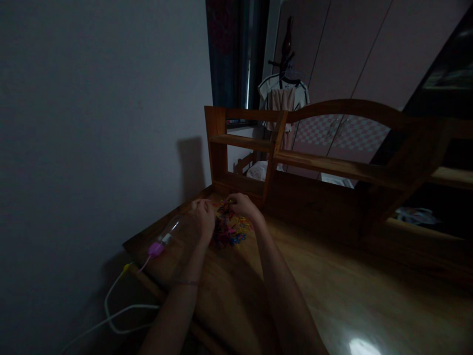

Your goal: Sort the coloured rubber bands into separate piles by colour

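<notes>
A loose pile of small multicoloured pieces (231, 231), red, yellow, blue and dark, lies on the wooden desk (306, 266); in the dim light their kind cannot be made out. My right hand (241, 204) reaches over the far side of the pile, fingers bent and pinched together at its top pieces. Just left of the pile is my left hand (205, 217), its fingers curled in; whatever they hold is hidden. Beside that hand, a clear bottle-shaped container (172, 229) with a pink end (155, 249) lies on its side, and a pink cord runs from it.
A wooden shelf unit (244, 143) rises along the desk's back. The pale wall (111, 123) borders the left side. A white cable (111, 315) loops beside the desk's left edge. Clothes (283, 96) hang behind the shelf, before a wardrobe (343, 64).
</notes>
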Demonstrator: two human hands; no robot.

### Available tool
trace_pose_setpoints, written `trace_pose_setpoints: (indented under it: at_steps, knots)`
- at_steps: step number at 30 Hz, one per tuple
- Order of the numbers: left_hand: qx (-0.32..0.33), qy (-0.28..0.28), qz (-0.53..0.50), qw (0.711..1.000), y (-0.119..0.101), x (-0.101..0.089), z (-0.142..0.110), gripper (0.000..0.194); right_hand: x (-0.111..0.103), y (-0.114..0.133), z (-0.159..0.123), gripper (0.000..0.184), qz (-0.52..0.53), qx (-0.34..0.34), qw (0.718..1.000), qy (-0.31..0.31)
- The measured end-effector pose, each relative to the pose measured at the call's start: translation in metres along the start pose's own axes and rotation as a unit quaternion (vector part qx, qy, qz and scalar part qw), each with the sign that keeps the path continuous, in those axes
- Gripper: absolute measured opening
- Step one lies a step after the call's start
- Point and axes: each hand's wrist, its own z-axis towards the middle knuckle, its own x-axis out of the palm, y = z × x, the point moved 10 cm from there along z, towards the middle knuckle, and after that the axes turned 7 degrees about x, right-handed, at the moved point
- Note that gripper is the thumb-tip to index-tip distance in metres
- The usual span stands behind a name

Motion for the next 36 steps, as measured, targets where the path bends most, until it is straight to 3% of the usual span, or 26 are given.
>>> trace_pose_setpoints:
  at_steps: [6,21,31,36]
  knots:
    - [-0.001,-0.028,0.014,0.999,0.006,-0.001,0.001,0.028,-0.016,0.0,-0.004,0.045,0.035,-0.006,0.999,-0.007]
    - [-0.005,-0.024,0.019,1.0,0.017,0.003,0.003,0.028,-0.01,-0.015,-0.002,0.034,0.073,0.001,0.997,0.032]
    - [-0.007,-0.027,0.017,0.999,0.019,0.002,0.003,0.028,0.021,-0.005,0.002,0.032,0.055,-0.045,0.993,0.095]
    - [-0.011,-0.027,0.002,1.0,0.018,0.002,0.002,0.028,0.02,-0.003,0.003,0.029,0.043,-0.052,0.994,0.087]
